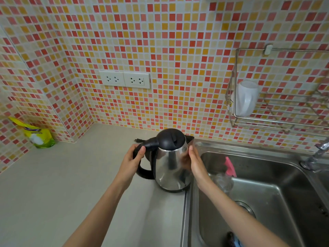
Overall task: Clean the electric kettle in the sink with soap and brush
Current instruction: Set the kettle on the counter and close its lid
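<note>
The whole back wall [178, 41] is that orange, red and cream mosaic tile, wrapping round the far left corner. Below it a pale grey surface [53, 184] takes up the left half, and a stainless sink [267, 193] fills the right, with its tap [318, 154] at the far right edge. A wire rack [277, 111] hangs on the wall above the sink, with a white plastic cup [246, 98] sitting in its left end.

The electric kettle [171, 166] stands upright on the surface, right at the sink's left rim, not in the basin. Steel body, black lid closed, black handle pointing left. The left hand [132, 161] has its grip wrapped round the top of the handle, thumb over it. The right hand [193, 161] lies flat and open against the kettle's right side, fingers up, not really curled round anything.

A yellow-green pouch [38, 135] leans in the far left corner. A double wall socket [124, 79] sits above the surface. In the basin there's a pink thing [230, 166] beside something clear, too blurry to call. A small plug [137, 140] lies behind the kettle.
</note>
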